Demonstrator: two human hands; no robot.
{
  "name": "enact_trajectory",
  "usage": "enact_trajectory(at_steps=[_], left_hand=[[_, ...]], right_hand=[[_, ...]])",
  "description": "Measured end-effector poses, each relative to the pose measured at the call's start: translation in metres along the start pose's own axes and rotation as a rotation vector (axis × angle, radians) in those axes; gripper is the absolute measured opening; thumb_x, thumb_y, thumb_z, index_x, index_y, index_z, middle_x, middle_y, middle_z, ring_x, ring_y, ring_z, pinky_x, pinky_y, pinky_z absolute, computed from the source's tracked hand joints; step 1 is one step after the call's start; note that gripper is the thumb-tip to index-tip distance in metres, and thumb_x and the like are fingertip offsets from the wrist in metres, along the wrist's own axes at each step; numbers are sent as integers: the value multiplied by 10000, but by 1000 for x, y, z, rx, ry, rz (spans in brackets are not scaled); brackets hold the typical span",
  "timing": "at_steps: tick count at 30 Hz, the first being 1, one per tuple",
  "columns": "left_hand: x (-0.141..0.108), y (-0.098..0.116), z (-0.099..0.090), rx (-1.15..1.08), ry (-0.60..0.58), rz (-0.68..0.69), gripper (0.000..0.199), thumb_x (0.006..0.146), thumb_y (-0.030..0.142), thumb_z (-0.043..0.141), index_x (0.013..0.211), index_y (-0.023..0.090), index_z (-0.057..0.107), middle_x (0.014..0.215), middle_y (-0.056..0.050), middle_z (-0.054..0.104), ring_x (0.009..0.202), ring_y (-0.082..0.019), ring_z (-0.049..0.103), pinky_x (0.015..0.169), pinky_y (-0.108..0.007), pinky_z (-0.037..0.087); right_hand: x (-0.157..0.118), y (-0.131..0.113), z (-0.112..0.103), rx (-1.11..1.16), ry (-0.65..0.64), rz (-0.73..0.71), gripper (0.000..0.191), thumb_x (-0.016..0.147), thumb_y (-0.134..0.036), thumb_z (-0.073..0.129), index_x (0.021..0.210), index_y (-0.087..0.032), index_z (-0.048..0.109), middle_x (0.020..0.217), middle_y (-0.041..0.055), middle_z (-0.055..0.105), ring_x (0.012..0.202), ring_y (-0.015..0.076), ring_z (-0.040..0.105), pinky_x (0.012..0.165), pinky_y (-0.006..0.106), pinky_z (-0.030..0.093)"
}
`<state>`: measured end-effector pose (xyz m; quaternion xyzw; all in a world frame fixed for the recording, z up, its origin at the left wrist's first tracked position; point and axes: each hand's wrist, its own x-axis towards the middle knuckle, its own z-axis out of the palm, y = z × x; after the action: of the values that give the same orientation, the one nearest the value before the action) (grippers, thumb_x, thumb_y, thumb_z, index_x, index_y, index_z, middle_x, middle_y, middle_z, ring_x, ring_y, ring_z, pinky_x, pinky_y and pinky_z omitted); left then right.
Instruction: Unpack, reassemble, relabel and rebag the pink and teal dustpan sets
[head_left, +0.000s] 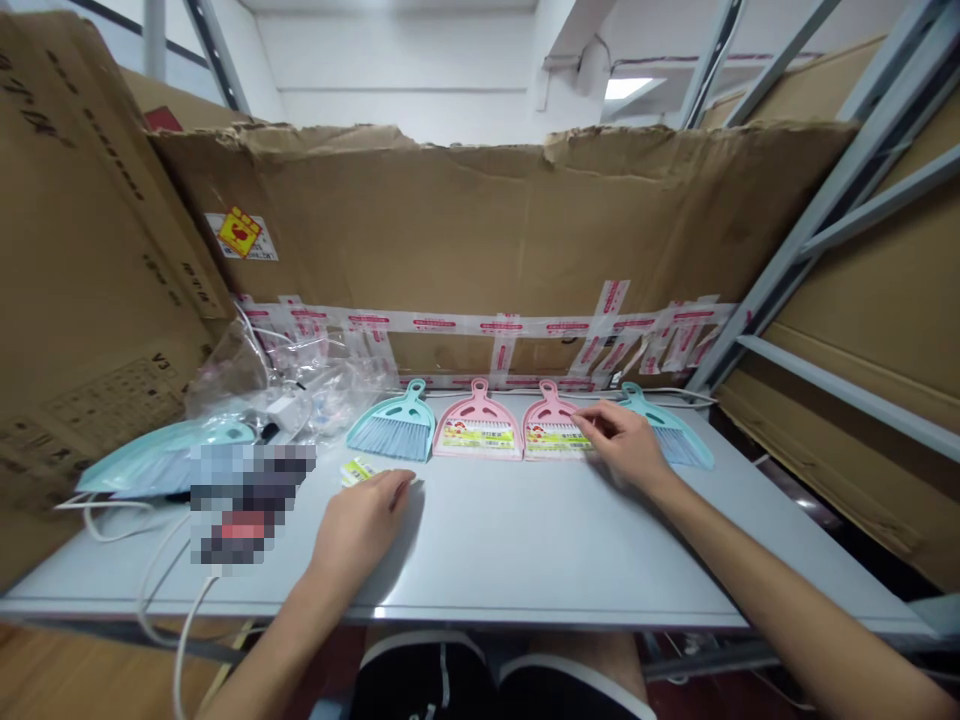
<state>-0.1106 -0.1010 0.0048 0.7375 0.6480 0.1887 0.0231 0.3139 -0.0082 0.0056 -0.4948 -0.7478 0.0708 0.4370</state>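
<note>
My right hand reaches over the row, thumb and fingertips pinched at the right end of a yellow-green label. That label lies across the right-hand pink dustpan. A similar label lies on the other pink dustpan. At the row's left end is a light-blue dustpan with brush; another light-blue dustpan is partly hidden behind my right hand. My left hand rests on the table with its fingers curled, beside loose labels. What its fingers hold, if anything, is hidden.
Clear plastic bags and a bagged light-blue dustpan lie at the left, near white cables and a blurred-out item. A taped cardboard sheet stands behind the grey table; metal shelf posts rise at the right.
</note>
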Motion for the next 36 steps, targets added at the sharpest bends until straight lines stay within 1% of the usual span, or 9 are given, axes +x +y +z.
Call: enact_trajectory(at_steps=[6, 9, 13, 18, 23, 27, 30, 33, 36], left_hand=[[55, 15, -54, -427, -19, 159, 244, 966, 383, 701, 1109, 260, 855, 1088, -70, 882, 997, -307, 830, 914, -398, 622], [81, 29, -66, -774, -127, 171, 310, 919, 493, 824, 1074, 227, 853, 1049, -74, 878, 956, -286, 827, 881, -387, 651], [97, 38, -44, -1090, -194, 174, 419, 827, 524, 937, 1062, 190, 843, 1089, -104, 872, 1039, -293, 821, 962, -413, 654], [98, 30, -6, -1237, -205, 45, 492, 704, 493, 1032, 1026, 188, 819, 1109, -111, 867, 1041, -283, 811, 969, -427, 654], [98, 20, 9, -1297, -249, 9, 527, 689, 475, 1052, 1051, 176, 813, 1138, -122, 861, 1074, -275, 809, 1010, -427, 636], [98, 17, 17, -1309, -384, 23, 587, 666, 427, 1074, 1117, 157, 813, 1084, -127, 859, 978, -237, 809, 977, -401, 633], [96, 16, 19, -1274, -577, 60, 592, 673, 389, 1078, 1151, 159, 815, 1064, -121, 858, 932, -210, 804, 920, -354, 623], [94, 14, 19, -1186, -769, 80, 622, 693, 382, 1069, 1221, 179, 810, 1083, -114, 858, 886, -195, 803, 840, -317, 602], [92, 9, 19, -1107, -884, 93, 573, 685, 396, 1071, 1147, 171, 817, 1051, -117, 856, 877, -206, 809, 857, -330, 605]], right_hand=[[31, -74, 24, 225, -155, -86, 280, 1070, -459, 667, 1002, -238, 825, 955, 69, 810, 783, 214, 684, 708, 335, 525], [42, -99, 53, 456, -233, -118, 310, 1045, -486, 708, 1222, -246, 794, 1180, 84, 826, 1039, 243, 760, 874, 351, 598], [31, -107, 94, 687, -365, -132, 574, 892, -514, 902, 1367, -267, 697, 1395, 98, 759, 1280, 283, 730, 1100, 440, 591], [2, -93, 117, 702, -374, 57, 339, 965, -542, 820, 962, -231, 684, 941, 20, 753, 864, 201, 729, 845, 358, 629], [-1, -92, 110, 651, -110, 168, 431, 980, -664, 752, 954, -260, 602, 895, 21, 719, 825, 211, 720, 758, 332, 615], [2, -94, 105, 756, 110, 223, 380, 1087, -647, 605, 1129, -294, 470, 1107, 47, 731, 820, 201, 765, 708, 333, 638], [1, -89, 102, 703, 126, 121, 250, 1129, -517, 572, 1188, -296, 471, 1167, 54, 707, 795, 186, 752, 689, 336, 631], [0, -85, 100, 508, 129, -82, 69, 1072, -306, 616, 1103, -272, 564, 1180, 85, 677, 975, 236, 739, 824, 398, 641], [-2, -88, 100, 380, 105, -232, 184, 958, -116, 624, 1066, -265, 623, 1195, 102, 663, 1150, 280, 689, 941, 437, 619]])
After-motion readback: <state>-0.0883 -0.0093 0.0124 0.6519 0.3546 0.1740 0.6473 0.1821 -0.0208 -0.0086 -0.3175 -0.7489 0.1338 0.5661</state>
